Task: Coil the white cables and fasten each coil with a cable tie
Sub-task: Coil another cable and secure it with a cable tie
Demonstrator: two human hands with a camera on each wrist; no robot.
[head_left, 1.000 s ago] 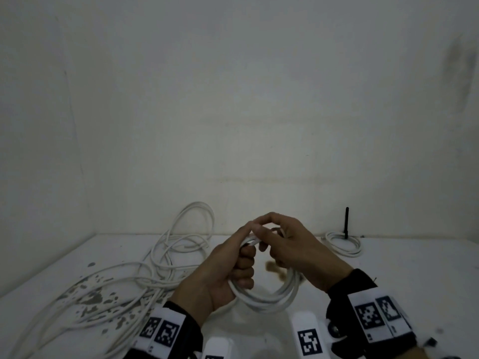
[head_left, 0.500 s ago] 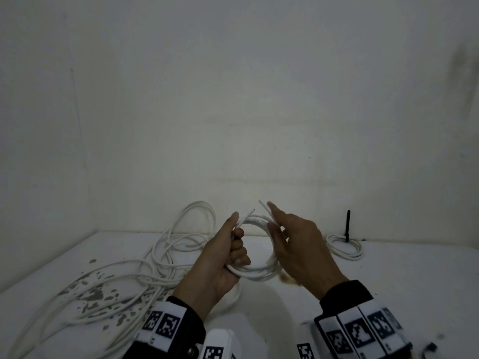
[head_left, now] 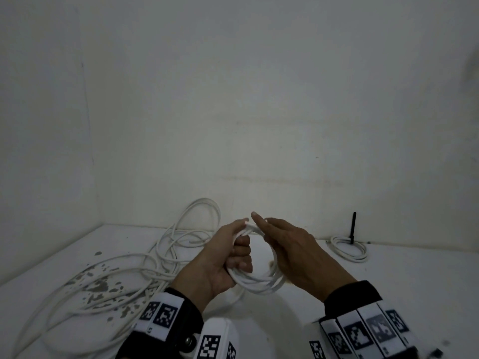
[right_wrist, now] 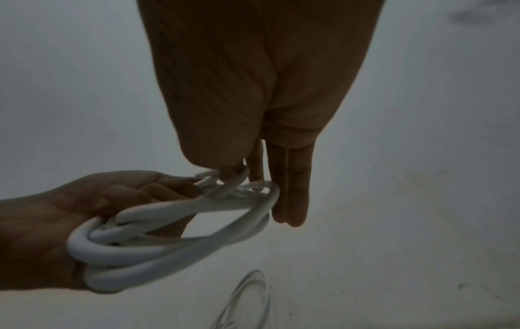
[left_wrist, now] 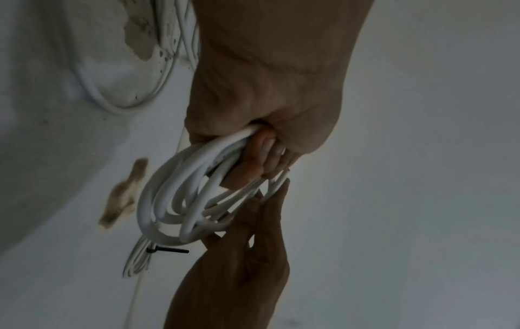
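White tabletop, chipped and speckled with dark patches toward eight o'clock, set against a plain pale wall.

Loose tangle of long white cable, sprawled from seven o'clock of the tabletop up to the wall at eleven o'clock, uncoiled.

Left hand, raised above the middle of the tabletop, fingers curled tight around one side of a small round coil of white cable; thumb laid along the top of the loops.

Right hand, at three o'clock of that coil, fingers straight and held together, lying against the far side of the loops; thumb tip pressed onto the strands where a cable end stuck out near the top.

Finished small coil of white cable, flat on the tabletop at two o'clock, well apart from both hands, bound by a black plastic cable tie whose tail stood upright by the wall.
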